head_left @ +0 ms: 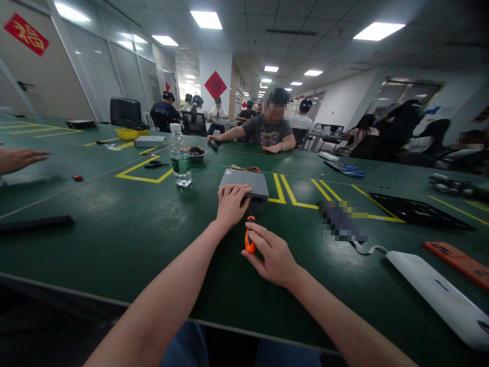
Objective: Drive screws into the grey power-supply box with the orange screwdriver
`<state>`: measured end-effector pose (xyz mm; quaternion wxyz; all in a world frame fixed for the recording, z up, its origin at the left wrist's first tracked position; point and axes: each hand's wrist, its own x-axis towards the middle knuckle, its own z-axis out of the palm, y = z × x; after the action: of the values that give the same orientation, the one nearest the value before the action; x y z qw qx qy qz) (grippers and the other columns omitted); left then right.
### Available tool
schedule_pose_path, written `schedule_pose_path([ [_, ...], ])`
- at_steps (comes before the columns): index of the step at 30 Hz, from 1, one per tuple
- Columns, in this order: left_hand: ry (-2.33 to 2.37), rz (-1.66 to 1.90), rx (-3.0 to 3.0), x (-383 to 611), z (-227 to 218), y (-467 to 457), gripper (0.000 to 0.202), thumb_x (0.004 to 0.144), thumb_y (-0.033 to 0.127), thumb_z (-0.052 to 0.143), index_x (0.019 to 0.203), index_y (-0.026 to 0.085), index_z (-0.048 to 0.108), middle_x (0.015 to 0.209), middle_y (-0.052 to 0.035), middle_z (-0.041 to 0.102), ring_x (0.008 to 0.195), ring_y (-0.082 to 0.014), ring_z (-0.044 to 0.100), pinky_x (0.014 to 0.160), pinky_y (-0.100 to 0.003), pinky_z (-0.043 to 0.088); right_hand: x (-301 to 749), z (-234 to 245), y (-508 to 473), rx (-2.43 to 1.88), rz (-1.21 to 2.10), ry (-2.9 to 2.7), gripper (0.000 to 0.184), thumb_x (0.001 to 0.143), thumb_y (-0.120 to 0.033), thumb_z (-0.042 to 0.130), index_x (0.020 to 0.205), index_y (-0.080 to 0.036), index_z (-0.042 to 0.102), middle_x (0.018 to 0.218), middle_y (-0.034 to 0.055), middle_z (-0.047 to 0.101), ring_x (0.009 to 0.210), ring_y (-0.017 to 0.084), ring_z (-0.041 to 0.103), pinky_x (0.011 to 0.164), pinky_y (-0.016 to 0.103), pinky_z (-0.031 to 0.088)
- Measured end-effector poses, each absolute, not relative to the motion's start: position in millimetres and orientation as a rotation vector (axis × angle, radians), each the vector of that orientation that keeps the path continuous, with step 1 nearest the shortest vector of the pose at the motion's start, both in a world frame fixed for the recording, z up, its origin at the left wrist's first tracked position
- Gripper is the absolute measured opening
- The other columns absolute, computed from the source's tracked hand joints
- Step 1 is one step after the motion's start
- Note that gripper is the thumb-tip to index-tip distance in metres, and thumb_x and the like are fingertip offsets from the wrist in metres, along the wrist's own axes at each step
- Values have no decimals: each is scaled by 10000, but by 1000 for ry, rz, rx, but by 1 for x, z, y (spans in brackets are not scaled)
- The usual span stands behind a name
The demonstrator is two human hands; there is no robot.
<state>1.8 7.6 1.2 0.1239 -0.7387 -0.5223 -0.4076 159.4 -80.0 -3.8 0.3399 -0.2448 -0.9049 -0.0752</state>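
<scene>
My left hand rests with curled fingers on the near edge of a flat grey metal box lying on the green table. My right hand grips an orange-handled screwdriver, whose shaft points up at the box's near side. Coloured wires stick out behind the box.
A water bottle stands left of the box, a small bowl behind it. A white power bank with cable, an orange phone and a black tray lie right. Another person's hand reaches in far left. A person sits opposite.
</scene>
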Motion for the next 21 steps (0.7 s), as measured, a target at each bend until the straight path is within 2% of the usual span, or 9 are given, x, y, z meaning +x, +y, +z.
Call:
schedule_pose_path([
  [3, -1527, -1194, -2150, 2, 1, 8, 269, 836, 249, 494, 1092, 306, 552, 1205, 27, 578, 1113, -206, 449, 976, -410, 248, 161, -5, -81, -660, -143, -2313, 281, 865, -300, 485, 1101, -164, 416, 1220, 185, 502, 1031, 247, 560, 804, 395, 504],
  [7, -1527, -1194, -2151, 2, 1, 8, 265, 834, 243, 494, 1085, 308, 554, 1205, 31, 578, 1112, -204, 448, 983, -406, 242, 160, -1, -83, -682, -75, -2460, 406, 867, -322, 472, 1226, -159, 376, 1283, 173, 439, 1122, 256, 501, 872, 409, 478],
  [9, -1522, -1197, -2151, 2, 1, 8, 266, 834, 247, 495, 1088, 307, 551, 1204, 34, 579, 1112, -204, 447, 986, -405, 239, 159, 0, -83, -676, -107, -2492, 407, 876, -306, 454, 1248, -161, 378, 1287, 174, 425, 1125, 255, 498, 877, 406, 473],
  [12, -1526, -1201, -2150, 2, 1, 8, 267, 831, 250, 501, 1088, 306, 549, 1204, 35, 579, 1113, -202, 447, 988, -402, 238, 159, -2, -81, -678, -157, -2390, 330, 868, -323, 474, 1156, -167, 432, 1245, 186, 448, 1047, 246, 548, 820, 393, 496],
  [16, -1533, -1203, -2154, 2, 1, 8, 259, 830, 252, 504, 1079, 305, 552, 1203, 35, 579, 1113, -200, 448, 987, -402, 237, 162, -4, -81, -677, -80, -2265, 261, 848, -307, 501, 1068, -188, 427, 1219, 171, 476, 1070, 245, 533, 817, 387, 496],
  [18, -1531, -1206, -2149, 2, 1, 7, 258, 834, 251, 498, 1081, 304, 551, 1204, 35, 578, 1112, -200, 448, 987, -403, 236, 163, -3, -82, -686, -43, -2334, 295, 848, -323, 506, 1097, -186, 427, 1208, 160, 484, 1084, 243, 523, 837, 386, 489],
  [21, -1520, -1208, -2147, 2, 1, 7, 259, 836, 244, 493, 1080, 309, 551, 1200, 36, 580, 1106, -198, 452, 984, -404, 239, 162, 1, -84, -702, -45, -2484, 359, 872, -316, 471, 1203, -190, 413, 1286, 166, 402, 1101, 235, 511, 862, 382, 477],
])
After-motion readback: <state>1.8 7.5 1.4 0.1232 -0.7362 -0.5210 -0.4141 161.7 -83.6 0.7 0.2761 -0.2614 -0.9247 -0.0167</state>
